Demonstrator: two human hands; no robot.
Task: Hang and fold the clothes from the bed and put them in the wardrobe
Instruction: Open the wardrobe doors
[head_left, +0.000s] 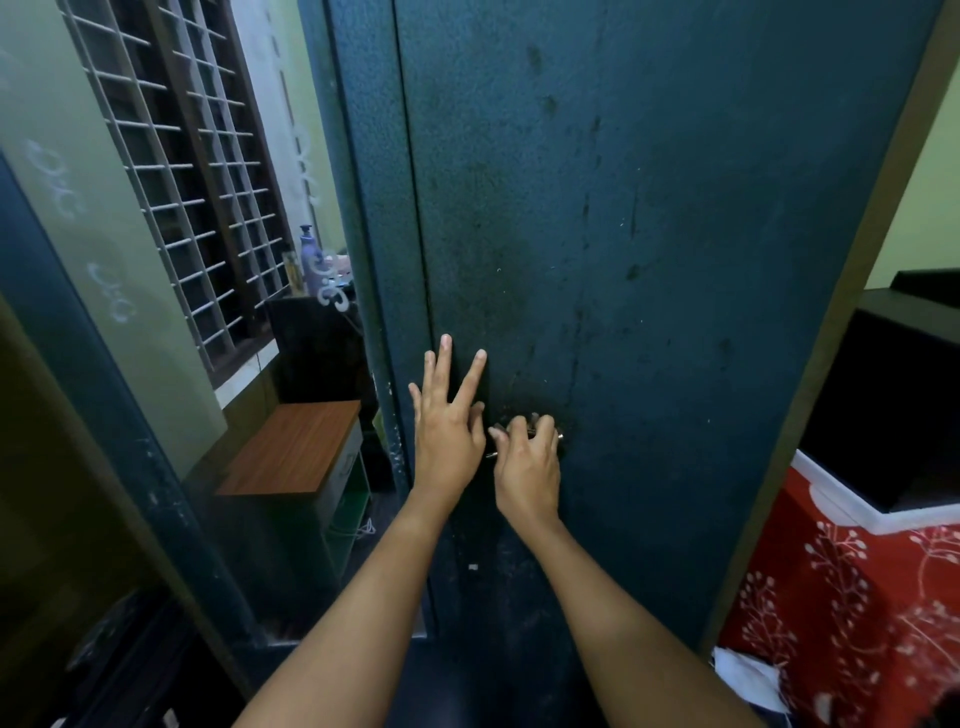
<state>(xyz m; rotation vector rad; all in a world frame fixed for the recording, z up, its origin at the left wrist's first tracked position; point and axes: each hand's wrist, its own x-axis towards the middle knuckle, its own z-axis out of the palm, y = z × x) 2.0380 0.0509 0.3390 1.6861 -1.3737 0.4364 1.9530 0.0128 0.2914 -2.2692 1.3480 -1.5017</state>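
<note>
At the bottom of the frame two bare forearms reached upward from the lower edge to the middle. The left hand (449, 431) lay flat on the wardrobe door (649, 234), its fingers straight and spread apart, holding nothing. Just beside it, on the right, the right hand (527, 462) was curled around the metal handle (558, 435) of the same door, and only small shiny parts of the handle showed between the fingers. The dark blue-green door filled the centre of the frame up to the top, with stains on its rough surface. In the lower right corner a white cloth (748, 680) lay against a red sheet (831, 597) with a white branch pattern. In the middle left stood a small wooden-topped table (296, 447). Farther, in the upper left, a barred window (171, 156) was seen, and a purple bottle (310, 260) stood near it.
</note>
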